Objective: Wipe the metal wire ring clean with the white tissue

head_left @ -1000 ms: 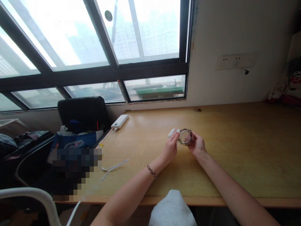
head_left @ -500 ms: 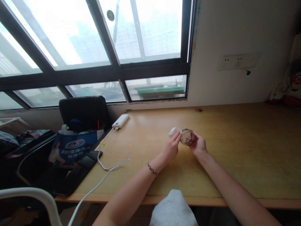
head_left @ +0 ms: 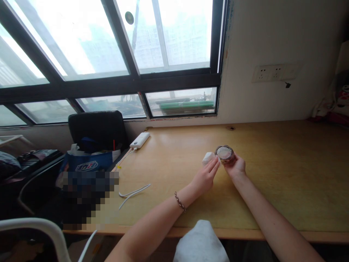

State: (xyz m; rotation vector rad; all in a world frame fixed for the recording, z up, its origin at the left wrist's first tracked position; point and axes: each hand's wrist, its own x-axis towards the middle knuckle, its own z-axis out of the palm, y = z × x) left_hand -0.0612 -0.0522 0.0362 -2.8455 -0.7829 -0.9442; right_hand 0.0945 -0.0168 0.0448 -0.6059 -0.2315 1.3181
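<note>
My right hand [head_left: 237, 168] is wrapped round a clear glass cup [head_left: 225, 154] above the table, holding it from its right side. One round end of the cup faces up toward me; whether that is its mouth or base I cannot tell. My left hand [head_left: 205, 175] is closed on a crumpled white tissue [head_left: 208, 157] and presses it to the left side of the cup. Part of the tissue sticks out beyond the fingers, and the left thumb is hidden.
A white power bank [head_left: 140, 140] with a white cable [head_left: 134, 191] lies at the left of the wooden table [head_left: 278, 182]. Beyond that edge are a black chair [head_left: 99, 127] and a blue bag [head_left: 84, 160]. A blurred patch hides part of the left edge.
Both hands have shifted slightly right with the cup and tissue. The cup has tilted, so its round end faces me more squarely. The left fingers have straightened a little along its side.
</note>
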